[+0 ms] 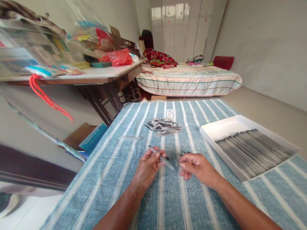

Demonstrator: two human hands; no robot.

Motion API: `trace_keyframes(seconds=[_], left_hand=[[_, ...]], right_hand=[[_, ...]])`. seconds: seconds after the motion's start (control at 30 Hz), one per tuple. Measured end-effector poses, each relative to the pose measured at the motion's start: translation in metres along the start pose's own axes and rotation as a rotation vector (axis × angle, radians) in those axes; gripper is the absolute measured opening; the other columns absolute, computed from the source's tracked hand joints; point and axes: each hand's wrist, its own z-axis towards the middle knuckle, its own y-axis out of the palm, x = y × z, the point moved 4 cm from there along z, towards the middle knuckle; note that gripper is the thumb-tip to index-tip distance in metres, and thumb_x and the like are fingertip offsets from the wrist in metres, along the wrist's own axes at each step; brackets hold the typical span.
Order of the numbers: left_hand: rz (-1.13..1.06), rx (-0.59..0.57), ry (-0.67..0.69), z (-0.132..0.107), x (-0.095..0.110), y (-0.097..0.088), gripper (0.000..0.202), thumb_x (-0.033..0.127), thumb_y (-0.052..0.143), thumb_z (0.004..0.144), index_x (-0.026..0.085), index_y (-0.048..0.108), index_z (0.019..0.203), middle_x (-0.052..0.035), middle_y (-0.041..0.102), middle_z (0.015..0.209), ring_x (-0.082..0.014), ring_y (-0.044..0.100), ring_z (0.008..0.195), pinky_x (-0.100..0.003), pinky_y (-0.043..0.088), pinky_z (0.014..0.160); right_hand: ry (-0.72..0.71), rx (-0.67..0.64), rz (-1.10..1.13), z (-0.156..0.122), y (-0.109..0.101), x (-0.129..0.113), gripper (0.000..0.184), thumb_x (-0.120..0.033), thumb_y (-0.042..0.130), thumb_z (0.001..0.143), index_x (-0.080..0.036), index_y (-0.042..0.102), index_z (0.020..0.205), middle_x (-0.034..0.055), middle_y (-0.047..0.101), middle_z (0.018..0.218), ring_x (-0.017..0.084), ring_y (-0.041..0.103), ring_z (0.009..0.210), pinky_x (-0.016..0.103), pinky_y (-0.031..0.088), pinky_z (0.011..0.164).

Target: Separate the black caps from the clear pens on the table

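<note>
My left hand [151,163] is closed around a clear-barrelled pen [169,164], which slants down to the right with a dark upper end. Close by, my right hand [192,164] pinches a thin clear piece [179,164] with dark bits near its top; blur hides its exact kind. The two hands are apart, above the striped tablecloth. Beyond them lies a loose pile of pen parts [164,126], clear and black. A few clear tubes [130,138] lie left of that pile. To the right, a white box [224,158] holds a row of many dark-ended pens [249,153].
A blue-and-white striped cloth [105,179] covers the table. A cluttered desk [96,78] stands at the left, with a red cord [48,99] hanging off it. Behind the table is a bed [192,80]; a blue box [94,139] sits low on the left.
</note>
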Motion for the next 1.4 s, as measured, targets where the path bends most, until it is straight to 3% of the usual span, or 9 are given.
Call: trace_keyframes(seconds=[0.13,0.4,0.9,1.17,1.4], left_hand=[[-0.039,0.015,0.016,0.0,0.002,-0.003,0.016,0.007,0.066,0.067,0.015,0.055,0.077,-0.0045,0.068,0.081,-0.0139,0.063,0.071,-0.021,0.053,0.057],[-0.065,0.044,0.027,0.0,0.004,-0.005,0.016,0.006,0.066,0.066,0.015,0.055,0.072,-0.0035,0.069,0.078,-0.0128,0.064,0.069,-0.021,0.053,0.061],[-0.061,0.059,0.035,0.002,0.001,-0.008,0.017,0.006,0.067,0.065,0.016,0.056,0.072,-0.0033,0.069,0.078,-0.013,0.065,0.07,-0.02,0.053,0.061],[0.004,0.035,-0.021,-0.002,-0.003,-0.003,0.014,0.009,0.069,0.064,0.015,0.056,0.068,-0.0053,0.069,0.08,-0.017,0.065,0.074,-0.023,0.053,0.06],[0.097,0.04,-0.094,-0.002,-0.006,-0.003,0.008,0.016,0.067,0.068,0.012,0.06,0.069,-0.0025,0.064,0.057,-0.0121,0.059,0.048,-0.021,0.05,0.044]], right_hand=[[0.029,0.079,0.159,0.0,0.001,0.005,0.015,-0.026,0.064,0.07,-0.014,0.058,0.077,-0.0011,0.061,0.054,0.007,0.05,0.041,0.019,0.04,0.043],[0.024,0.131,0.387,0.0,0.005,0.008,0.013,-0.02,0.063,0.071,-0.015,0.053,0.077,0.0049,0.068,0.065,0.012,0.058,0.047,0.022,0.042,0.046],[0.005,0.126,0.315,0.0,0.012,0.012,0.017,-0.024,0.064,0.071,-0.015,0.054,0.081,0.0055,0.069,0.07,0.014,0.063,0.054,0.022,0.044,0.049],[-0.013,0.206,0.098,0.002,0.014,0.02,0.017,-0.029,0.064,0.071,-0.015,0.055,0.078,0.0007,0.065,0.062,0.01,0.058,0.048,0.021,0.045,0.047],[-0.049,0.224,0.082,0.001,0.014,0.026,0.021,-0.035,0.063,0.072,-0.017,0.054,0.077,0.0001,0.064,0.062,0.011,0.058,0.049,0.022,0.046,0.048]])
